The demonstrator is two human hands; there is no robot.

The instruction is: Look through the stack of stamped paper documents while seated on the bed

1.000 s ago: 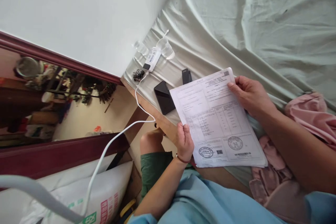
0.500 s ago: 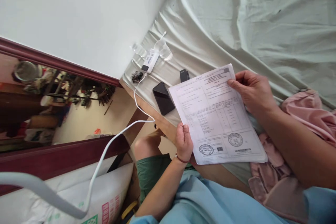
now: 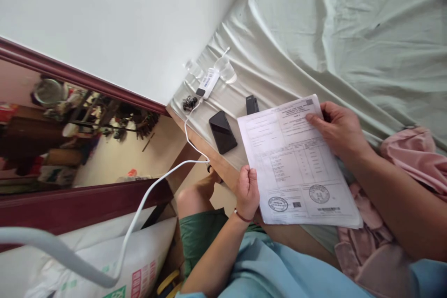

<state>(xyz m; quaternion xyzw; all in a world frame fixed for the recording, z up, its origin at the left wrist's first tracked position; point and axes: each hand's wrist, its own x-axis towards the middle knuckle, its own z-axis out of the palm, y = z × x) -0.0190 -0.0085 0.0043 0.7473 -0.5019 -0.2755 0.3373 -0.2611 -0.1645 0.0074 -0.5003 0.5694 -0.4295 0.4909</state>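
Observation:
A stack of printed papers [image 3: 296,163], with a form and two round stamps on the top sheet, is held between my hands above my lap. My left hand [image 3: 248,192] grips its lower left edge, thumb in front and the other fingers mostly hidden behind. Near the upper right corner, my right hand [image 3: 337,123] pinches the edge between thumb and fingers. Just beyond the papers, a small black object [image 3: 252,104] lies partly covered by them. To its left a black smartphone [image 3: 222,132] rests on the sheet.
A white power bank [image 3: 208,83] with a white cable [image 3: 153,179] lies between clear plastic cups [image 3: 226,71]. Beside it is a small dark bundle [image 3: 189,103]. Pink cloth [image 3: 408,146] lies at right; white sacks [image 3: 139,251] stand at lower left. A green sheet [image 3: 286,56] covers the bed.
The view has shifted slightly, so the bed items appear a little farther right. Both hands keep their hold on the papers, which look much the same.

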